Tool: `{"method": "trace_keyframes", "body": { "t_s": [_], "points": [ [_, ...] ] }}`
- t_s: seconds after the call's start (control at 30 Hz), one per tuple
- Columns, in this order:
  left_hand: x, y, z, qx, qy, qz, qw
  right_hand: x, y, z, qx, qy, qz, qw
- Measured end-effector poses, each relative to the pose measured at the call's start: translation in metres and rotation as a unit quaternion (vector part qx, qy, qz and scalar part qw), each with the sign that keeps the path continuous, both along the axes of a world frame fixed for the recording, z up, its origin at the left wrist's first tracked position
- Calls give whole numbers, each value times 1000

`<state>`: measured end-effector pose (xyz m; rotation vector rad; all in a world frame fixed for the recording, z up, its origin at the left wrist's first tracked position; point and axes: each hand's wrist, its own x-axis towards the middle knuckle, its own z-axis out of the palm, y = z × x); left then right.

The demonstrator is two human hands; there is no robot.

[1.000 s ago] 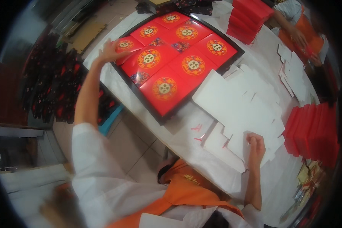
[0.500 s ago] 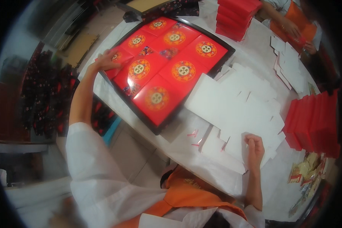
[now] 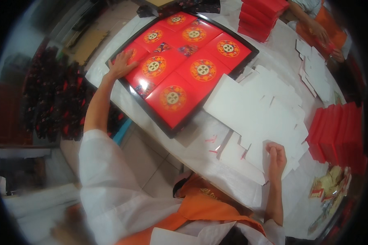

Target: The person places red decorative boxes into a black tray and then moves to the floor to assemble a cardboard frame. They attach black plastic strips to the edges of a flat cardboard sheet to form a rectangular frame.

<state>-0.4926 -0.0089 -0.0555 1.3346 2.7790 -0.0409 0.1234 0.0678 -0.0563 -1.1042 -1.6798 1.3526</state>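
I saw gold-coloured packets (image 3: 331,181) heaped by the table's (image 3: 229,175) right edge, dark patterned stacks (image 3: 57,100) past its left edge, and a co-worker (image 3: 330,24) in orange near the far right corner

One black-rimmed tray (image 3: 171,133) at twelve o'clock, eight round medallions (image 3: 203,70) and four patterned patches (image 3: 187,50) inside it; two red stacks (image 3: 257,20), at one and three o'clock; two spreads of white card (image 3: 253,106), at two and three; the person's two hands (image 3: 119,66), at ten-thirty and four; a co-worker's two hands (image 3: 323,36), at two
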Motion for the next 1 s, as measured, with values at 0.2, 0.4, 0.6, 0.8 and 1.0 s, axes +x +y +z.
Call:
{"method": "trace_keyframes", "body": {
  "t_s": [0.2,0.4,0.6,0.8,1.0],
  "points": [
    [7,25,5,36,23,-29,999,2,0,0,-9,-21,-9,1000],
    [20,43,-21,53,-6,-39,998,3,-2,-2,-11,-19,-9,1000],
    [65,3,5,288,74,-6,955,0,0,8,-67,1,17,998],
    [209,-92,-69,435,-189,223,852,-34,49,57,-28,-43,74,996],
    [241,-91,-47,457,-200,234,834,-119,167,19,237,-133,94,958]
  ]
}}
